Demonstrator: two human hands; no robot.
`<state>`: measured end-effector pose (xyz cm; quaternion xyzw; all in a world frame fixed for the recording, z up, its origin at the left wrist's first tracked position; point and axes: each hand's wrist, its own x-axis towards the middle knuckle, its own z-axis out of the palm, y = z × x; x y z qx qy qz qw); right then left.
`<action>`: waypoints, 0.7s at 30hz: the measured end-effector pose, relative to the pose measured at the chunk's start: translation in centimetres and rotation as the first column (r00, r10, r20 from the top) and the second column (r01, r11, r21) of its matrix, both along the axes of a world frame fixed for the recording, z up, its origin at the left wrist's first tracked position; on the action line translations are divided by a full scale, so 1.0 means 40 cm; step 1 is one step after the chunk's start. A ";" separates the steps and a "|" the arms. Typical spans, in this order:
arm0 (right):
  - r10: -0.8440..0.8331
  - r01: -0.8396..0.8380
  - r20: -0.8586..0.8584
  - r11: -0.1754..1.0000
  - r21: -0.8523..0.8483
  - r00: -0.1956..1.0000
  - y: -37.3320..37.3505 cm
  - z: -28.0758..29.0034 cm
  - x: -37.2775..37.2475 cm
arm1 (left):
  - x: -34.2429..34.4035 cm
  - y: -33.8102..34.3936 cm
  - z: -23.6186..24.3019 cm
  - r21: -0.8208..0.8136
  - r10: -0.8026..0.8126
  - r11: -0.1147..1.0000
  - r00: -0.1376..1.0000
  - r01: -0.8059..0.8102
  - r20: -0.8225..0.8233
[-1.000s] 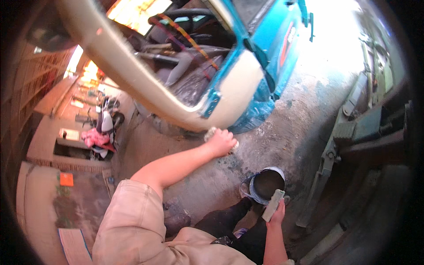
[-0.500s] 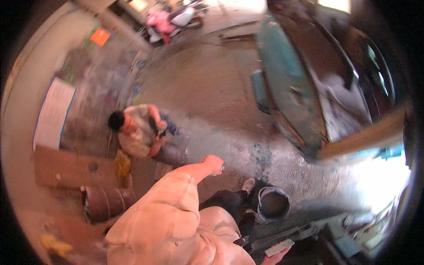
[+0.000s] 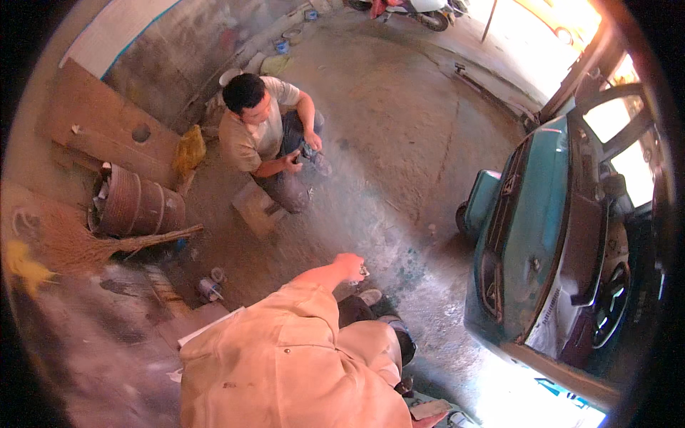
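My left hand (image 3: 347,267) is stretched out over the floor past my knee, its fingers curled closed round something small and partly metallic that I cannot name. At the bottom edge my right hand (image 3: 432,421) barely shows, closed on a flat light rectangular block (image 3: 429,409). Most of that hand lies outside the picture. Across from me a co-worker (image 3: 271,128) in a light shirt sits low, looking down and holding a small dark thing (image 3: 308,152) in both hands.
A teal vehicle (image 3: 528,235) with its front panels exposed stands at the right. On the left are a rusty ribbed drum (image 3: 143,203), a straw broom (image 3: 78,239), a wooden board (image 3: 114,132) and a small can (image 3: 208,288). A motorbike (image 3: 428,13) is parked far back.
The view has swung, so the co-worker sits higher and the vehicle farther right. My left hand stays stretched out and closed. My right hand with the block is now lower and mostly out of view.
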<state>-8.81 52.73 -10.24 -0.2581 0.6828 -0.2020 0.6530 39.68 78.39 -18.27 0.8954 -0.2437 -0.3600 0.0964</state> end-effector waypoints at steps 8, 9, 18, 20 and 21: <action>0.026 -0.026 -0.026 1.000 -0.010 0.999 -0.030 -0.006 0.041 | 0.065 0.102 -0.041 0.252 0.167 0.957 0.984 -0.146 -0.065; 0.014 -0.015 -0.037 1.000 -0.022 0.999 -0.036 -0.001 0.031 | 0.066 0.088 -0.037 0.286 0.191 0.945 0.977 -0.157 -0.094; 0.006 -0.006 -0.024 1.000 0.012 1.000 -0.015 -0.021 0.037 | 0.061 0.005 -0.099 0.124 0.145 0.983 0.988 -0.137 -0.058; 0.003 -0.003 -0.019 1.000 0.022 1.000 -0.012 -0.024 0.040 | 0.057 -0.034 -0.093 0.084 0.129 0.989 0.989 -0.123 -0.070; 0.003 -0.003 -0.015 1.000 0.025 1.000 -0.008 -0.028 0.043 | 0.058 -0.047 -0.089 0.065 0.123 0.991 0.990 -0.118 -0.074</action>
